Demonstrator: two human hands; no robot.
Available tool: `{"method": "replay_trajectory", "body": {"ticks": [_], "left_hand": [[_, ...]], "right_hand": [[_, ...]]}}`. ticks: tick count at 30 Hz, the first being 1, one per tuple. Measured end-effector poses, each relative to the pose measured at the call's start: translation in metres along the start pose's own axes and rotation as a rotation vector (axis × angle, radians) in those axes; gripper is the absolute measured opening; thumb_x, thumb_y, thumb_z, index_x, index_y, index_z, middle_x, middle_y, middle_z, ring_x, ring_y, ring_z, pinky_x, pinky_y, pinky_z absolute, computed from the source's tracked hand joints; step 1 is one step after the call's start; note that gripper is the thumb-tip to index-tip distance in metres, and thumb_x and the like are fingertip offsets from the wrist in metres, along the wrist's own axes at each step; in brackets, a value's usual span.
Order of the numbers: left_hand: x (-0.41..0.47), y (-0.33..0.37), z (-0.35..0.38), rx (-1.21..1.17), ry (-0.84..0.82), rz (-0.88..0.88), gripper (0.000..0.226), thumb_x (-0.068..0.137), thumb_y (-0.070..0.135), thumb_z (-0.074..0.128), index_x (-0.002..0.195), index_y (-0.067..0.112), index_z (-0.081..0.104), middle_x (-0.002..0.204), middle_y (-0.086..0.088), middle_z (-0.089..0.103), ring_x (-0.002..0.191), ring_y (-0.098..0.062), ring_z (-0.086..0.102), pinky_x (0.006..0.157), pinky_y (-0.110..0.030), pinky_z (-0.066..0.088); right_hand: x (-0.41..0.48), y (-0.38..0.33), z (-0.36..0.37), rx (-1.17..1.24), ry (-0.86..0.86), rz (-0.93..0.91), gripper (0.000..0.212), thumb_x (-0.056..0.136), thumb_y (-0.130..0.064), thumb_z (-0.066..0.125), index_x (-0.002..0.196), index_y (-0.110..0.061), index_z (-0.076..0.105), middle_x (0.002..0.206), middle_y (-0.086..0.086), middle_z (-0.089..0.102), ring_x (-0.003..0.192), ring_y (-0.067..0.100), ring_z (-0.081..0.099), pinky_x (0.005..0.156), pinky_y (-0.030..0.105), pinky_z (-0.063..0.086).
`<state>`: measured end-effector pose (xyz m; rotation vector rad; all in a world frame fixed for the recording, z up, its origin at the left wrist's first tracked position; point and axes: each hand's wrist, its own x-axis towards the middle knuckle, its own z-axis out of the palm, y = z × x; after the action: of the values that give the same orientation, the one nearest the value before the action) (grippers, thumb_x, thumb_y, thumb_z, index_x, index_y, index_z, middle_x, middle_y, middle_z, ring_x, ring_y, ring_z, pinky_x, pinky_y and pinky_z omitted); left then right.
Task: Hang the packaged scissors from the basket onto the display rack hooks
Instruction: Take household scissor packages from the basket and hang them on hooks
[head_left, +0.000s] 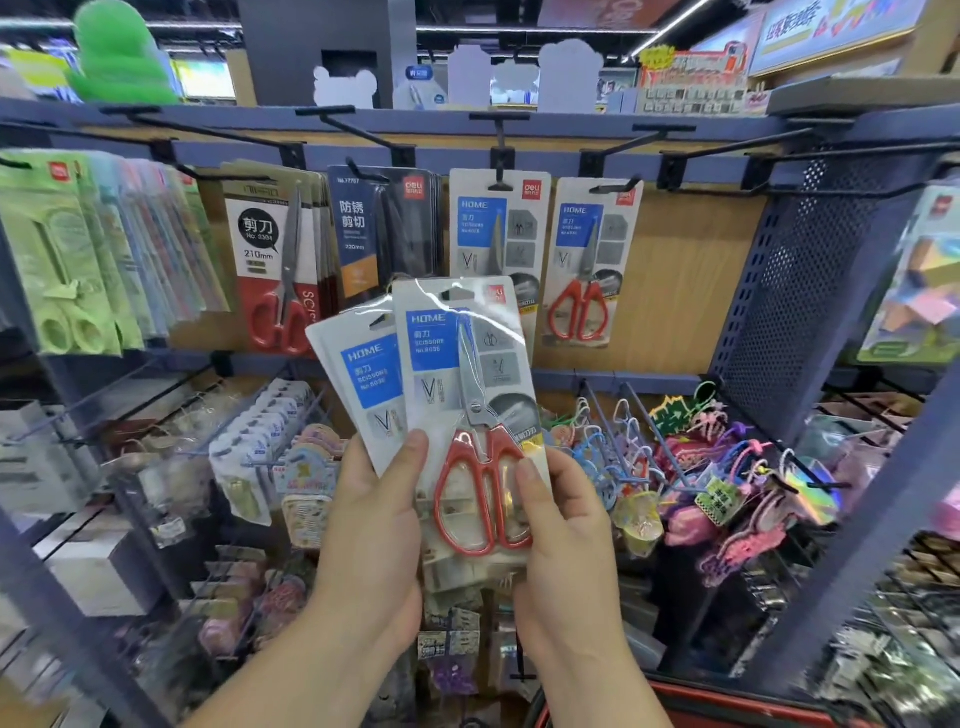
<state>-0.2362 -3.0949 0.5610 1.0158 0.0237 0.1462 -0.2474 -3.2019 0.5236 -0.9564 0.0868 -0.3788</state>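
two packs of scissors are in the hands and not yet on any hook, so the job looks partly done at best. the left hand grips the lower left edge of the front pack, with its thumb across the card face. a second pack fans out behind it, up and to the left of that thumb. it seems held by the same hand, though the fingers behind the cards are hidden. the right hand pinches the lower right corner of the front pack, its thumb lying on the red handle

above both hands, just past the top edge of the front pack, a matching hung pack sits on its hook. another hung pack is up and to the right of the right hand. so this kind of pack has at least two on the rack already. the hang slot of the front pack is well below those hooks and not lined up with either

the red rim of the basket shows low, right of the right forearm. its inside is out of sight, so i cannot tell how many packs wait there

what is left, as i judge it: raise each held pack, slide its slot over a hook, then go back to the basket for any more
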Motion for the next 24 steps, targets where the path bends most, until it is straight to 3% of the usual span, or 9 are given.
{"method": "replay_trajectory", "body": {"ticks": [4,8,10,12,16,20,22,24], "left_hand": [[0.001,-0.001,-0.001,-0.021,-0.005,0.006,0.027,0.108,0.023,0.053,0.132,0.026,0.064,0.117,-0.001,0.08,0.104,-0.021,0.078,0.071,-0.031,0.064],[0.005,-0.002,-0.003,0.041,-0.004,0.037,0.03,0.11,0.013,0.049,0.129,0.029,0.065,0.117,0.003,0.08,0.106,-0.019,0.077,0.074,-0.028,0.064],[0.007,-0.001,-0.005,0.065,0.004,0.047,0.03,0.11,0.012,0.049,0.127,0.03,0.066,0.116,0.004,0.08,0.104,-0.019,0.078,0.076,-0.033,0.063],[0.01,0.003,-0.008,0.1,0.013,0.071,0.03,0.11,0.013,0.05,0.126,0.033,0.066,0.117,0.004,0.08,0.106,-0.021,0.077,0.086,-0.039,0.061],[0.019,0.014,-0.018,0.152,0.025,0.11,0.03,0.11,0.014,0.05,0.125,0.034,0.066,0.114,0.008,0.08,0.097,-0.014,0.079,0.069,-0.03,0.063],[0.025,0.022,-0.023,0.179,0.037,0.135,0.03,0.11,0.013,0.05,0.122,0.035,0.067,0.114,0.009,0.08,0.098,-0.015,0.078,0.077,-0.033,0.061],[0.026,0.025,-0.026,0.185,0.042,0.151,0.03,0.11,0.012,0.05,0.12,0.035,0.067,0.11,0.011,0.081,0.093,-0.011,0.079,0.07,-0.029,0.062],[0.026,0.026,-0.029,0.21,0.043,0.161,0.029,0.11,0.013,0.05,0.12,0.036,0.066,0.108,0.01,0.081,0.093,-0.012,0.078,0.074,-0.033,0.061]], "right_hand": [[0.0,0.0,-0.001,0.044,-0.027,0.047,0.025,0.088,-0.026,0.068,0.105,-0.01,0.075,0.102,0.017,0.077,0.088,0.027,0.072,0.088,0.044,0.056],[0.001,-0.002,0.0,0.101,-0.007,0.032,0.027,0.093,-0.027,0.063,0.109,-0.007,0.071,0.102,0.016,0.077,0.088,0.024,0.074,0.082,0.04,0.06],[0.003,-0.003,-0.002,0.063,-0.005,0.002,0.024,0.092,-0.029,0.062,0.103,-0.01,0.071,0.095,0.011,0.077,0.082,0.021,0.074,0.075,0.035,0.061],[0.005,-0.006,-0.006,-0.006,0.001,-0.038,0.022,0.091,-0.032,0.063,0.097,-0.013,0.07,0.091,0.01,0.074,0.082,0.025,0.069,0.078,0.039,0.056],[0.011,-0.017,-0.011,-0.08,-0.032,-0.136,0.022,0.091,-0.034,0.064,0.1,-0.014,0.069,0.099,0.014,0.072,0.092,0.029,0.066,0.089,0.047,0.053],[0.023,-0.034,-0.005,-0.14,-0.133,-0.248,0.015,0.09,-0.033,0.064,0.095,-0.02,0.07,0.095,0.005,0.076,0.086,0.018,0.072,0.076,0.034,0.062],[0.03,-0.041,0.004,-0.164,-0.164,-0.293,0.017,0.091,-0.031,0.063,0.099,-0.017,0.068,0.093,0.0,0.076,0.085,0.014,0.072,0.074,0.028,0.06],[0.038,-0.046,0.014,-0.19,-0.182,-0.337,0.016,0.093,-0.031,0.061,0.099,-0.017,0.067,0.09,-0.005,0.074,0.083,0.009,0.07,0.072,0.024,0.058]]}}
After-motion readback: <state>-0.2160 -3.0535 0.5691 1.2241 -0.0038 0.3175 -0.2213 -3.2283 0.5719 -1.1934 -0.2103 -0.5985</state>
